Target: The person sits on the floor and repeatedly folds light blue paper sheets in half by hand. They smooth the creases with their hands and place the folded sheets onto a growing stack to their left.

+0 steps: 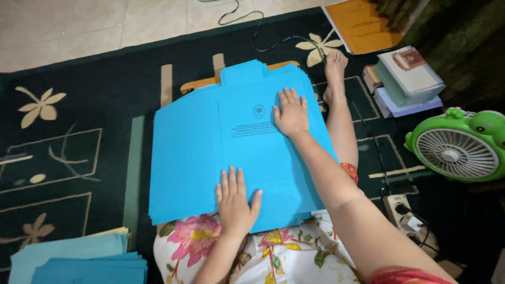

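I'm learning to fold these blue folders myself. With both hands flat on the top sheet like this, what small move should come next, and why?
Probably slide the right hand along the crease to press it flat. Both hands lie open on the top blue sheet: the left hand pins the near edge, and the right one rests beside a fold line on the stack.

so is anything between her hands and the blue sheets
No. Both the left hand and the right hand lie flat on the top blue sheet of the stack, with nothing visible in between.
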